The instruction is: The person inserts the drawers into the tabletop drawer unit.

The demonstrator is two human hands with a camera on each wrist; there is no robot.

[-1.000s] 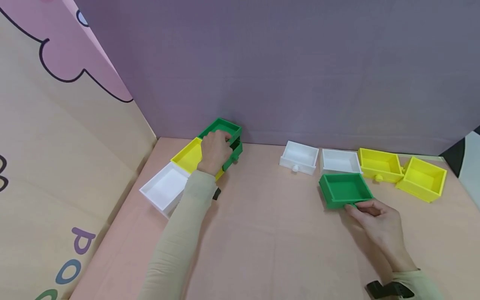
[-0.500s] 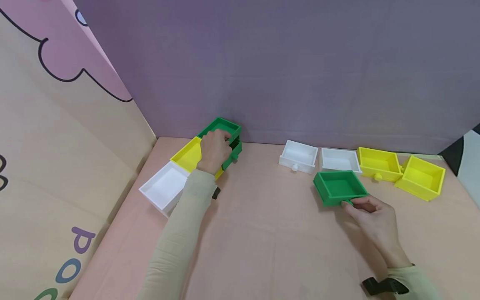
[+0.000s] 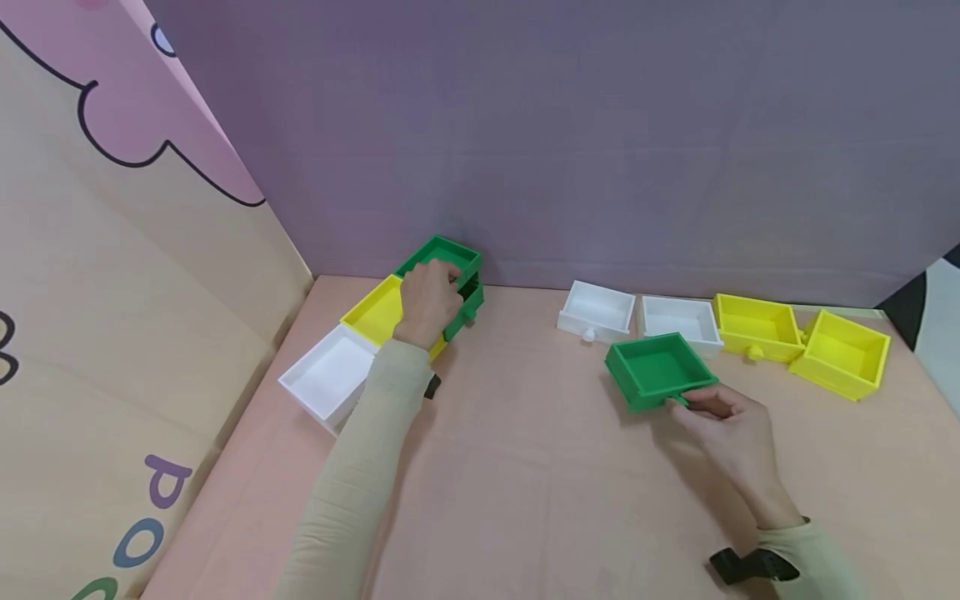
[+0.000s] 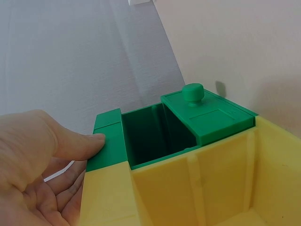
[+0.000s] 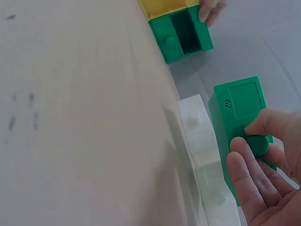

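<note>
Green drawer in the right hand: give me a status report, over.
Right hand pinching green plastic box-shaped drawer by its round knob, apparently aloft. Left hand gripping green plastic frame. Possible snag: white knobbed box-shaped drawer just beyond.

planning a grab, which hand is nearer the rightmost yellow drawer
Right. The right hand is left of and in front of the rightmost yellow drawer; the left hand, much farther left, holds the green frame.

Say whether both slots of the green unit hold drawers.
No: the green unit has one slot gaping open beside its knobbed drawer.
</note>
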